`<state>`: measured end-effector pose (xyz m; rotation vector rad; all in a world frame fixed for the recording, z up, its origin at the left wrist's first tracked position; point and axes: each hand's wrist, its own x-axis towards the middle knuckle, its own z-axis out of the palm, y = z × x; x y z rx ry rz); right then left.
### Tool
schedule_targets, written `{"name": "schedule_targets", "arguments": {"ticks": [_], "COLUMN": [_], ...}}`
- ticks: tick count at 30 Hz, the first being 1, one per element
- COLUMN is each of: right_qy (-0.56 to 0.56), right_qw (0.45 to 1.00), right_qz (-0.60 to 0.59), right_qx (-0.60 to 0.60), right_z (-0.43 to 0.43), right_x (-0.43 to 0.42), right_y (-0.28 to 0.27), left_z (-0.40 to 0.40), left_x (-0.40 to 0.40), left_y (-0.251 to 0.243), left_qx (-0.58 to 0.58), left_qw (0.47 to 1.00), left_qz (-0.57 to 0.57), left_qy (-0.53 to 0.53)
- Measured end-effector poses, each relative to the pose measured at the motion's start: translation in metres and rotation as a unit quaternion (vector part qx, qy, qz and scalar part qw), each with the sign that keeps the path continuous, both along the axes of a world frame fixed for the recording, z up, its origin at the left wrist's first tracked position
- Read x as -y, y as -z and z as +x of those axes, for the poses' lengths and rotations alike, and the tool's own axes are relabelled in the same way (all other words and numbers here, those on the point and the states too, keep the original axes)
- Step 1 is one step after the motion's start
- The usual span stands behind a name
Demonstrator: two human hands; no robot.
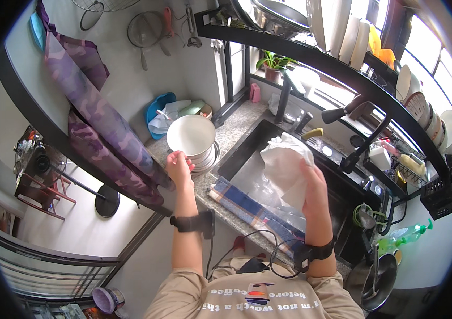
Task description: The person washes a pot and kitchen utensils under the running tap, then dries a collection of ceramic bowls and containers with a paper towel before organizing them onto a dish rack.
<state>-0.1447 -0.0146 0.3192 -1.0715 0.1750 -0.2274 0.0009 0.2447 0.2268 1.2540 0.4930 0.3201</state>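
Observation:
A white cloth (285,159) hangs in folds above the sink, and my right hand (313,179) is closed on its right side. The black sink (234,169) lies below it, partly hidden by the cloth. My left hand (180,167) is at the near rim of a white bowl (191,135), fingers curled; whether they grip the rim cannot be made out. That bowl tops a stack of dishes (204,162) on the granite counter. Across the sink's front edge lies a folded blue checked towel (250,211).
A black dish rack (309,60) with plates and bowls arches over the sink. Behind the basin stands a dark faucet (284,97). A blue basin (150,119) sits behind the bowls. Camouflage-patterned fabric (94,107) hangs at left. A metal pan (381,279) is at right.

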Motion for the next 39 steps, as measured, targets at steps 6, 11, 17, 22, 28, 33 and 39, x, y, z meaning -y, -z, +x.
{"name": "schedule_targets", "arguments": {"ticks": [6,11,17,22,28,33,39], "right_qy": [-0.091,-0.094,-0.119,-0.129,-0.131,-0.111,-0.073], "right_qw": [0.988,0.982,0.974,0.961,0.953,0.956,0.963], "right_qz": [0.123,0.158,0.194,0.243,0.272,0.273,0.258], "right_qx": [0.000,-0.039,-0.021,-0.006,-0.001,-0.012,-0.029], "right_z": [0.007,0.008,0.017,0.024,0.025,0.025,0.025], "right_x": [-0.014,-0.012,-0.012,-0.014,-0.017,-0.011,-0.007], "right_y": [0.025,0.041,0.058,0.076,0.076,0.080,0.084], "left_z": [0.034,0.042,0.057,0.059,0.062,0.063,0.060], "left_x": [-0.020,-0.029,-0.038,-0.041,-0.037,-0.033,-0.036], "left_y": [0.011,0.002,0.006,0.010,0.011,0.018,0.018], "left_qx": [-0.050,-0.083,-0.112,-0.106,-0.064,-0.039,0.013], "left_qw": [0.981,0.972,0.967,0.961,0.975,0.976,0.983], "left_qz": [0.179,0.216,0.209,0.195,0.161,0.169,0.152], "left_qy": [-0.065,0.038,0.091,0.164,0.139,0.131,0.102]}}
